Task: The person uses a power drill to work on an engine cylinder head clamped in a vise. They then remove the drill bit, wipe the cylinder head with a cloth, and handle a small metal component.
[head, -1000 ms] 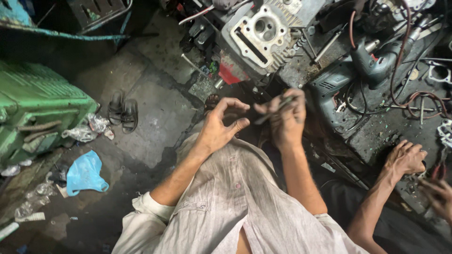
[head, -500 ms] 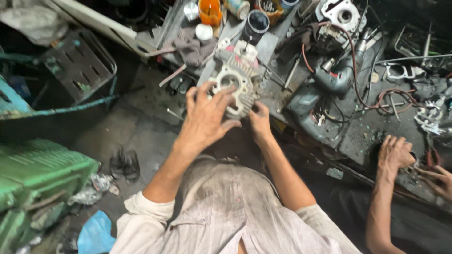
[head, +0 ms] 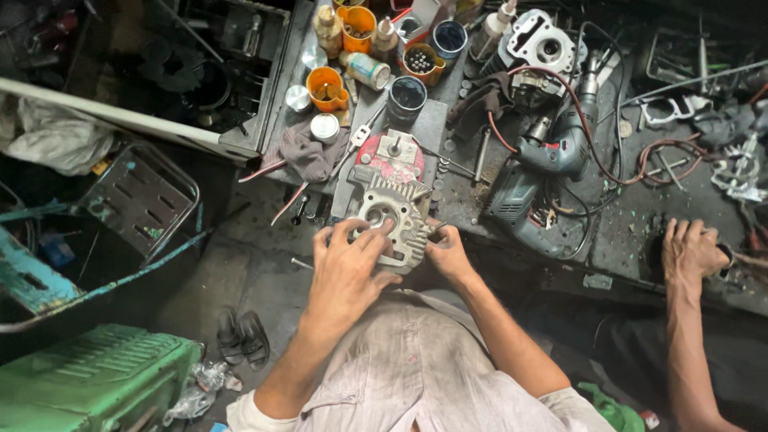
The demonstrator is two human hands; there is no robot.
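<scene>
A grey finned engine cylinder with a round bore rests at the near edge of the dirty workbench. My left hand lies flat over its near left side, fingers spread across the fins. On the cylinder's right side my right hand is closed, pinching a thin metal tool against it. Just behind the cylinder sits a red metal part with a stud.
A grey power drill with cables lies right of the cylinder. Orange cups, tins and bottles crowd the bench's far side, with a second engine head. Another person's hand rests at right. A green metal box and sandals are on the floor.
The view has swung up toward the bench. Both hands have settled lower on the cylinder, the left now flat across its fins.
</scene>
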